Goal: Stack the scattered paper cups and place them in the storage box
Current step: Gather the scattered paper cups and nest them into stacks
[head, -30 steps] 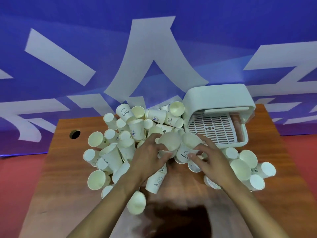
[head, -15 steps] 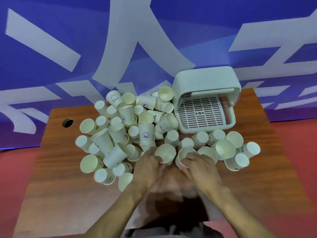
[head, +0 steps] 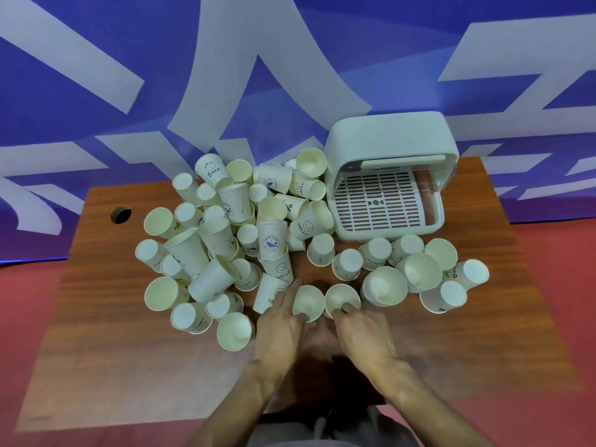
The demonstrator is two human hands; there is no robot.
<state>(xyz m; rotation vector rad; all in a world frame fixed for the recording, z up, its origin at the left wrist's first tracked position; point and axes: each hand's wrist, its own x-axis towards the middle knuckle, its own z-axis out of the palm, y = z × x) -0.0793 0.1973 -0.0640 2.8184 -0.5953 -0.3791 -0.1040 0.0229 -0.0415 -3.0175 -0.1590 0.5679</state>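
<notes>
My hands have pulled back toward me from the middle of the pile, and each one has a cup now. My left hand (head: 280, 324) is wrapped round the side of the first cup (head: 308, 301). My right hand (head: 364, 337) pinches the rim of the second cup (head: 342, 298), with a fingertip inside it. The two cups touch side by side, mouths facing me, just past my knuckles over the brown table (head: 96, 350). Farther out lies the big pile of cups (head: 271, 243), mostly on the left. The white storage box (head: 390, 140) sits far right, lid up, grid floor showing.
</notes>
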